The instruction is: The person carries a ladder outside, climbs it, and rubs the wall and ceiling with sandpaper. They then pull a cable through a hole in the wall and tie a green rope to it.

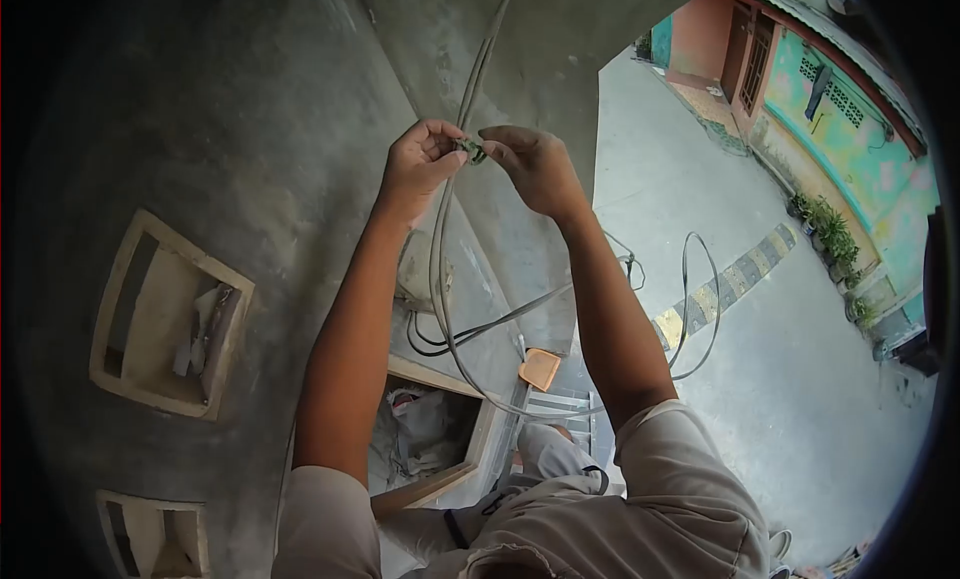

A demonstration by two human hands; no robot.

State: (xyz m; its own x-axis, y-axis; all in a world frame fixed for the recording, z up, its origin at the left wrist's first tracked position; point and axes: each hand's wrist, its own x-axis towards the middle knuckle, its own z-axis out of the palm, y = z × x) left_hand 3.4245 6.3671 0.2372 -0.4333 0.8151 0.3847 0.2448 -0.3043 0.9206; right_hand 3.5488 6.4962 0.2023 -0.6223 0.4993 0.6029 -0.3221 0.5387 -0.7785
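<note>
Where the grey wall fills the view, a thin cable hangs down its face and loops below. It looks light and limp, and is best pinched close. Left hand and right hand pinch a small green piece on it.

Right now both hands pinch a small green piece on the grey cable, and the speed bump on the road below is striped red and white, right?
Not quite. In the head view the speed bump is striped yellow and black, not red and white. The rest holds: the left hand and right hand both pinch the small green piece on the grey cable.
</note>
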